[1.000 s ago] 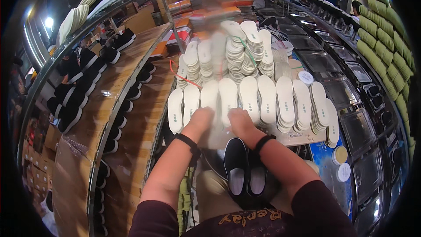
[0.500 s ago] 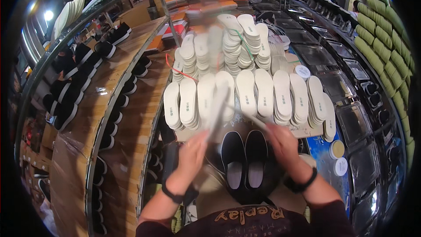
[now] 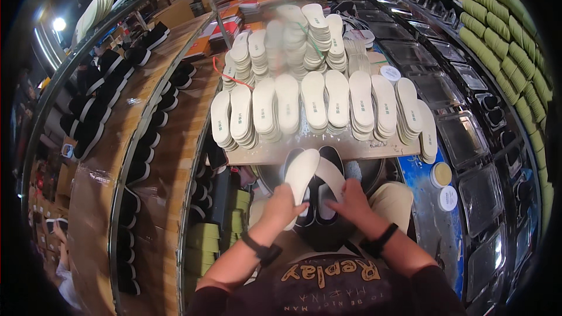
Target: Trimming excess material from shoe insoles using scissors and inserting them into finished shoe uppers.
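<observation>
A pair of black slip-on shoes (image 3: 325, 210) rests in front of my body, largely covered by two cream insoles. My left hand (image 3: 280, 209) grips the left insole (image 3: 303, 171), tilted over the left shoe. The right insole (image 3: 329, 174) is held in my right hand (image 3: 352, 203) and slants across the right shoe, crossing close to the other insole at its top. Whether either insole touches the inside of a shoe, I cannot tell. Beyond them, rows of stacked cream insoles (image 3: 314, 99) lie on a board (image 3: 269, 155).
Black shoes (image 3: 88, 108) line wooden shelves (image 3: 140, 105) on the left. Two round tubs (image 3: 448, 198) sit on the blue surface at right, beside racks of metal trays (image 3: 477, 187). Green rolled stacks (image 3: 202, 243) stand low left. Another person's hand (image 3: 58, 234) shows at lower left.
Both hands have come down and closer together, bringing the insoles from above the board to over the shoes. The view has shifted slightly, so the stacks appear higher.
</observation>
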Demonstrator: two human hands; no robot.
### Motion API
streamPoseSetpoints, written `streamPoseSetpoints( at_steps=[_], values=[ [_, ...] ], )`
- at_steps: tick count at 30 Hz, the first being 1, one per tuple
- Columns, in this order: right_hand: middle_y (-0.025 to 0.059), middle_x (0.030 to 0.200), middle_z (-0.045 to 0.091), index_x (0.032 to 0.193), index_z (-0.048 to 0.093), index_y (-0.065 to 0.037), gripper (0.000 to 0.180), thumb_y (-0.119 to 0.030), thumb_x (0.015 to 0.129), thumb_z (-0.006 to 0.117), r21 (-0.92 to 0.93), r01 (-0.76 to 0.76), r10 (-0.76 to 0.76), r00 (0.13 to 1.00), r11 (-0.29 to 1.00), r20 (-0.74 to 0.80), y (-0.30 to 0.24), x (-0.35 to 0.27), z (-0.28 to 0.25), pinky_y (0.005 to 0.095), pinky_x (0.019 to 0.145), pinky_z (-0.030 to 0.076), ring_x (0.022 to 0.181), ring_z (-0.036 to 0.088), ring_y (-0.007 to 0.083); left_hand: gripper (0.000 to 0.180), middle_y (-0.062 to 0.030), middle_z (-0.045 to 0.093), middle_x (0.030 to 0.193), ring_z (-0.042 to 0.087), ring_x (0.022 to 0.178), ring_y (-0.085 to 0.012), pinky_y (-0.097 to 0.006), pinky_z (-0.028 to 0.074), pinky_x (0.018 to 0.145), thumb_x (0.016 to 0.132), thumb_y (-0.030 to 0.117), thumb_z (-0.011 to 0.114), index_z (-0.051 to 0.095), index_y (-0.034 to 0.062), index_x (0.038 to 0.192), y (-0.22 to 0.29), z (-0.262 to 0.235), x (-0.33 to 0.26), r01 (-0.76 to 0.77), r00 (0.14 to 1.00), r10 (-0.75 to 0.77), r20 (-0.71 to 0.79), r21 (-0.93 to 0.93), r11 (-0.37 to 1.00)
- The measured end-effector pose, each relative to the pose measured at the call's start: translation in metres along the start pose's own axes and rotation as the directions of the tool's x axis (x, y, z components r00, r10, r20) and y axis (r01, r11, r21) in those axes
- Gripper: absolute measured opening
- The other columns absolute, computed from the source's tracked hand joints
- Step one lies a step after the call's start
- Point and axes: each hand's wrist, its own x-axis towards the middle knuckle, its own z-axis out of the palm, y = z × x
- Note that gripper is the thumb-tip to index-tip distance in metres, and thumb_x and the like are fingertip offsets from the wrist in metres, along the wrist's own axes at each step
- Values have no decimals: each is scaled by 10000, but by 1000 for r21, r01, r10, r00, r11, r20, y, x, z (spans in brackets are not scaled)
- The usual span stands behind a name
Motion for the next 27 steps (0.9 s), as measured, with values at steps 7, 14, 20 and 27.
streamPoseSetpoints(
  at_steps=[7,14,20,27],
  values=[
    [156,852,569,850,585,-20,345,-318,755,732,-20,115,-116,989,993,-92,13,-23,-29,404,693,473,785,568,334,241,-106,616,697,612,657,-287,-379,465,599,886,266,628,601,26,892,-31,-24,-26,-339,940,341,-20,-175,924],
    [51,751,665,879,662,-14,240,-253,886,641,572,-437,115,852,695,511,-19,-67,-63,287,589,483,643,638,156,276,-85,647,771,629,624,-178,-294,544,536,898,252,640,634,-13,976,-10,-69,-75,658,733,-46,679,-690,302],
    [115,678,645,778,665,32,314,-273,847,646,549,-278,59,922,788,382,13,-28,11,333,576,514,595,641,189,244,-109,666,770,634,615,-219,-340,519,550,856,225,650,667,-17,888,-5,-11,-33,549,813,-153,562,-650,526],
    [211,730,647,753,693,8,301,-289,724,646,-71,85,-55,933,994,355,-10,15,26,427,650,522,674,664,322,261,-249,648,854,648,801,-389,-445,519,733,707,230,655,686,-2,824,-8,21,23,-117,952,83,296,99,988]
  ],
)
